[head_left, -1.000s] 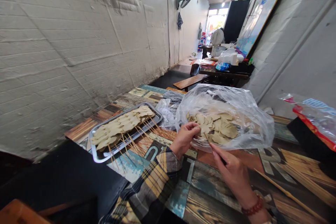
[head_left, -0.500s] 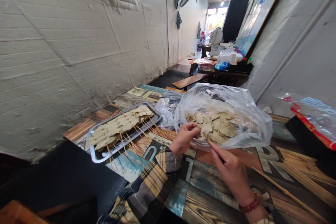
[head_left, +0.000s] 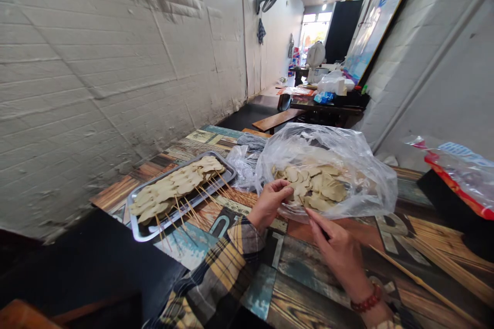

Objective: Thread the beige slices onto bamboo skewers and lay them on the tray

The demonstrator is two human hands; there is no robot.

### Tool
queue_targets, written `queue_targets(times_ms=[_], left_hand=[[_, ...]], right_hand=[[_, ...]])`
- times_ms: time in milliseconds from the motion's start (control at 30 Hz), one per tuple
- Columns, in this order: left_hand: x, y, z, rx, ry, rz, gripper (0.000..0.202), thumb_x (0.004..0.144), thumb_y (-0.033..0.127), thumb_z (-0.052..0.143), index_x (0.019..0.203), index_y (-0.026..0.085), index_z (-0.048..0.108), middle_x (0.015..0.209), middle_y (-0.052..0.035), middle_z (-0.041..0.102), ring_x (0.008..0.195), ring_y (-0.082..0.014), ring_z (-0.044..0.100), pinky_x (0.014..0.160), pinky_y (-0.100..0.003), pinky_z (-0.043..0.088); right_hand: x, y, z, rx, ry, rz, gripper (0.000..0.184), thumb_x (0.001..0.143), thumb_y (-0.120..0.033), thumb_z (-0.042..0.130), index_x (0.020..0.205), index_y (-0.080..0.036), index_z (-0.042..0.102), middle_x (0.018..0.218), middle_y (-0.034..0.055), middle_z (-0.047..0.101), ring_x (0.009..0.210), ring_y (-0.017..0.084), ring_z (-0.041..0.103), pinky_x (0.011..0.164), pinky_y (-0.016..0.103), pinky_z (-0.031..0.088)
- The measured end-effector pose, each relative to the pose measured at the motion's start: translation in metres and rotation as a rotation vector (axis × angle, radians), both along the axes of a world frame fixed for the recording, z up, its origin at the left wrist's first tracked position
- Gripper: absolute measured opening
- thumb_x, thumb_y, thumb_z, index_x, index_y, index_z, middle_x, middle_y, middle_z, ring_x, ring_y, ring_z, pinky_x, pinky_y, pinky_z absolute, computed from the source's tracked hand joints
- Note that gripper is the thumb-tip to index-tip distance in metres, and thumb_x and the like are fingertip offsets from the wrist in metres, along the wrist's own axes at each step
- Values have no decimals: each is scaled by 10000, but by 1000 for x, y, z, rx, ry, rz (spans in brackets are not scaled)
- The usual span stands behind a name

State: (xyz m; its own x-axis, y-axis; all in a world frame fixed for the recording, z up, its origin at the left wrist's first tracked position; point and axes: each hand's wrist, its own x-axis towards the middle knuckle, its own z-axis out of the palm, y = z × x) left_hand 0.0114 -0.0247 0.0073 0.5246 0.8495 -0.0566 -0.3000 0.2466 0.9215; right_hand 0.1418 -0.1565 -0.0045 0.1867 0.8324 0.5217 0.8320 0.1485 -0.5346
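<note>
My left hand (head_left: 270, 202) is closed in a pinch at the near edge of a clear plastic bag (head_left: 370, 185), with a thin pale slice at its fingertips. Inside the bag lies a heap of flat, greyish-beige slices (head_left: 326, 187); their exact kind is unclear. To the right, my right hand (head_left: 336, 242) has its fingers together on a thin skewer, mostly hidden, whose tip points at the slices. On the left, a metal tray (head_left: 144, 235) carries rows of skewered slices (head_left: 177, 185), their wooden sticks (head_left: 208, 194) jutting over its near edge.
Loose bamboo skewers (head_left: 424, 285) lie at the right of the patterned table (head_left: 309, 288). A black box with a red-edged plastic packet (head_left: 459, 180) stands beyond them. Crumpled clear plastic (head_left: 242, 167) and a grey cloth (head_left: 252, 141) sit between tray and bag. Behind is a wooden bench (head_left: 278, 119).
The whole view has shifted very slightly. Both hands keep nearly the same pose at the bag, and the pale slice at the left fingertips has shifted a little.
</note>
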Motion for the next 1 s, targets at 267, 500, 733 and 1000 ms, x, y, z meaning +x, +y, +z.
queue_targets(times_ms=[267, 500, 733, 1000], left_hand=[[1, -2, 1, -56, -31, 39, 310, 525, 295, 822, 705, 134, 628, 615, 24, 543, 536, -61, 433, 534, -205, 313], [1, -2, 2, -44, -39, 64, 304, 527, 293, 818, 707, 134, 631, 604, 31, 544, 541, -62, 434, 543, -206, 313], [2, -1, 1, -39, -59, 66, 288, 537, 279, 819, 704, 131, 637, 616, 27, 555, 544, -59, 442, 552, -210, 313], [1, -2, 2, -71, -91, 64, 302, 535, 286, 831, 708, 138, 632, 630, 31, 556, 544, -56, 444, 551, -211, 312]], right_hand=[[-1, 0, 1, -3, 9, -2, 317, 899, -259, 475, 1091, -293, 725, 1039, -1, 742, 904, 202, 728, 773, 303, 617], [0, 0, 0, -18, -9, 20, 328, 909, -244, 460, 1113, -263, 716, 1065, 13, 732, 925, 193, 721, 793, 286, 606], [1, -1, 3, -64, 11, 39, 350, 913, -226, 452, 1171, -269, 683, 1115, 9, 710, 968, 186, 708, 808, 278, 597], [1, -2, 3, -105, 7, 53, 393, 920, -222, 434, 1260, -263, 625, 1164, 24, 685, 999, 191, 695, 779, 263, 599]])
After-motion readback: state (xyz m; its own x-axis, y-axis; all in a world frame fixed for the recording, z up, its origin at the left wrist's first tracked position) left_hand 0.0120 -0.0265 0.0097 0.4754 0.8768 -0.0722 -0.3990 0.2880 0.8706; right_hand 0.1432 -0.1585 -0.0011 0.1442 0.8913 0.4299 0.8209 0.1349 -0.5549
